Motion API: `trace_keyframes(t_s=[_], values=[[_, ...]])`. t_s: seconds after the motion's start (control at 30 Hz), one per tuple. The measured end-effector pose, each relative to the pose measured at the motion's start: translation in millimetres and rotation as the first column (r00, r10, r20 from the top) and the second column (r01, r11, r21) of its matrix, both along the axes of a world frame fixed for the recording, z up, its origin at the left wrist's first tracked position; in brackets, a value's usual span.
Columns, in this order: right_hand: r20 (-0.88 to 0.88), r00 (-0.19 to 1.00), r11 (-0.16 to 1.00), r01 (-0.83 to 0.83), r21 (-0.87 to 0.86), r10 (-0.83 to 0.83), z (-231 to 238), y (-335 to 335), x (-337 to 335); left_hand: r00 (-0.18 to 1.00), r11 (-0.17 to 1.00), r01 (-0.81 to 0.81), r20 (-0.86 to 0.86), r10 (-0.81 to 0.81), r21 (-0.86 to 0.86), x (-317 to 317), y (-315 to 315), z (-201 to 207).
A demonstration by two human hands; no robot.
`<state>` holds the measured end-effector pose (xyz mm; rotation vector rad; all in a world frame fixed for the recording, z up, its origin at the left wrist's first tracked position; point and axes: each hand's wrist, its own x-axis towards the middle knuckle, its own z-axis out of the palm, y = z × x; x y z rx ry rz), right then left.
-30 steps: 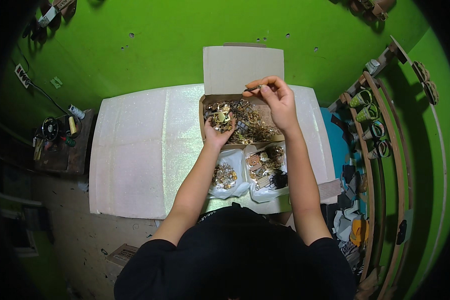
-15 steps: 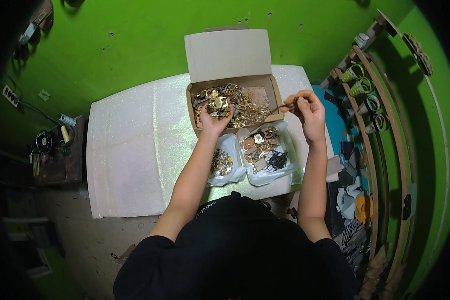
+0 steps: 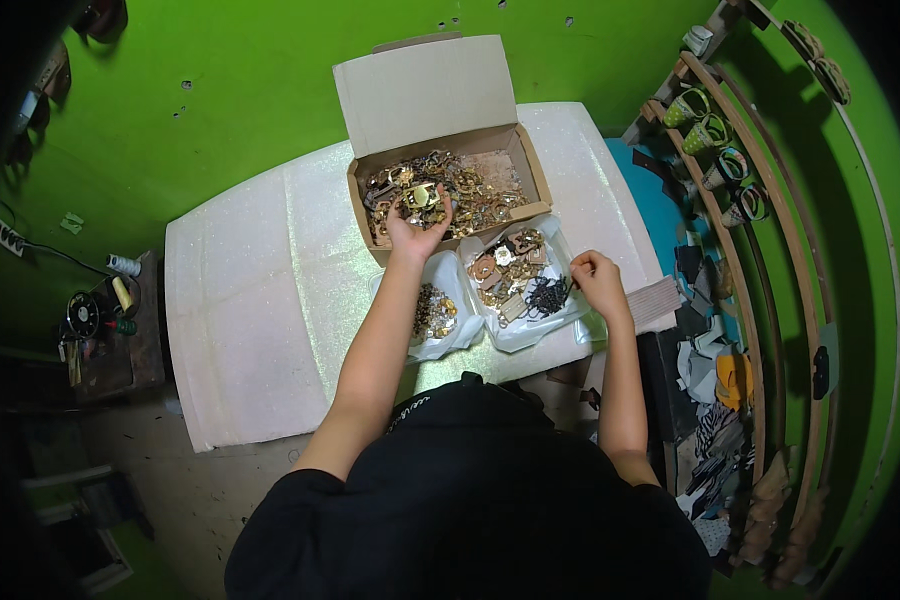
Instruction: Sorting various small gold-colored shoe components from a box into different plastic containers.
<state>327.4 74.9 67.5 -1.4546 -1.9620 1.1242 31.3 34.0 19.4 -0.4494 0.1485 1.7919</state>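
Note:
An open cardboard box [image 3: 535,172] holds a heap of gold and dark metal fittings [image 3: 490,190]. My left hand [image 3: 418,236] is over the box's near left part, palm up, its fingers curled around some gold-coloured metal pieces [image 3: 422,196]. In front of the box stands a white plastic-lined tray [image 3: 510,343] of larger fittings with a pile of black strands [image 3: 547,297]. At that tray's right rim, my right hand [image 3: 600,283] is closed in a pinch on a thin dark strand, which hangs beside the black pile.
Left of that tray, a second lined tray [image 3: 450,345] holds small metal bits, partly behind my left forearm. The pale glittery table [image 3: 240,300] spreads left. Right of it are fabric scraps [image 3: 705,370] and a wooden rack [image 3: 715,190] with sandal straps.
My right hand has come down from beside the box to the right tray's edge. My left hand stays in the box with the gold pieces. The whole view has shifted slightly.

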Motion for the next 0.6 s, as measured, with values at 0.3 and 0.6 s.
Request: trace_keyframes(t_s=[0.3,0.6], values=[[0.57,0.808,0.977,-0.21,0.039,0.151,-46.7,-4.9,-12.9,1.0,1.0,-0.003,-0.019,0.002,-0.02,0.5,-5.0,4.7],[0.699,0.698,0.973,-0.231,0.012,0.157,-16.1,0.7,-46.2,0.998,0.999,0.026,-0.048,-0.028,-0.032,-2.1,-8.7,3.7]])
